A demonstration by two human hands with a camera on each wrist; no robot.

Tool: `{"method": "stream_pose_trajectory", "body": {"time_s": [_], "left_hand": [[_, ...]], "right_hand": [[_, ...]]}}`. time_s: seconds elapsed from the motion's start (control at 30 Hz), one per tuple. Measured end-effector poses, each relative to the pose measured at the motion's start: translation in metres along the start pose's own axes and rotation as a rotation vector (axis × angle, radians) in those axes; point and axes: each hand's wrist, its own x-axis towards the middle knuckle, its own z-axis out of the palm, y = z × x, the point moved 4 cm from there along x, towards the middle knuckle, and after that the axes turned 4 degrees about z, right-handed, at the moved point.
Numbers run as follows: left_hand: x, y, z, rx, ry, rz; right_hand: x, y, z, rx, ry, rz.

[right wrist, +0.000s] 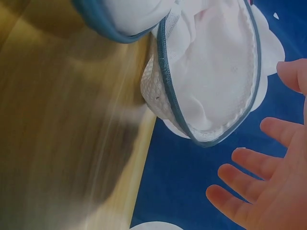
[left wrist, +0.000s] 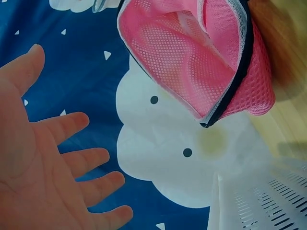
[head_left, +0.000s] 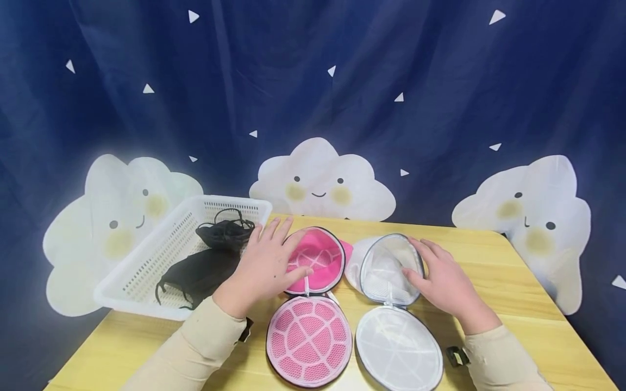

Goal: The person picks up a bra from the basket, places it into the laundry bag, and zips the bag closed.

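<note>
A pink mesh laundry bag (head_left: 326, 271) stands with its mouth toward me, its round lid (head_left: 310, 342) folded down flat on the table. Beside it to the right is a white mesh laundry bag (head_left: 386, 269), unzipped as well, its lid (head_left: 398, 347) lying in front. My left hand (head_left: 266, 263) is at the left of the pink bag, fingers spread; the left wrist view shows a gap between this hand (left wrist: 53, 158) and the bag (left wrist: 177, 57). To the right of the white bag is my right hand (head_left: 447, 285), its fingers extended and holding nothing in the right wrist view.
At the left stands a white slotted basket (head_left: 142, 250) holding black cloth items (head_left: 200, 274) with thin straps. My left forearm passes near its front right corner. The wooden table (head_left: 528, 320) reaches back to a dark blue curtain (head_left: 313, 65) with cloud prints.
</note>
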Motion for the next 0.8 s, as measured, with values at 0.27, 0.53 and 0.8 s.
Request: {"method": "stream_pose_trajectory", "body": {"time_s": [0.27, 0.53, 0.8], "left_hand": [[-0.003, -0.001, 0.0, -0.024, 0.011, -0.015], [-0.005, 0.0, 0.003, -0.017, 0.014, -0.008], [-0.005, 0.001, -0.01, -0.032, -0.05, -0.025]], "right_hand": [[0.004, 0.006, 0.005, 0.03, -0.033, 0.019], [0.008, 0.014, 0.012, 0.061, -0.075, 0.063], [0.008, 0.024, 0.021, 0.109, -0.203, 0.19]]}}
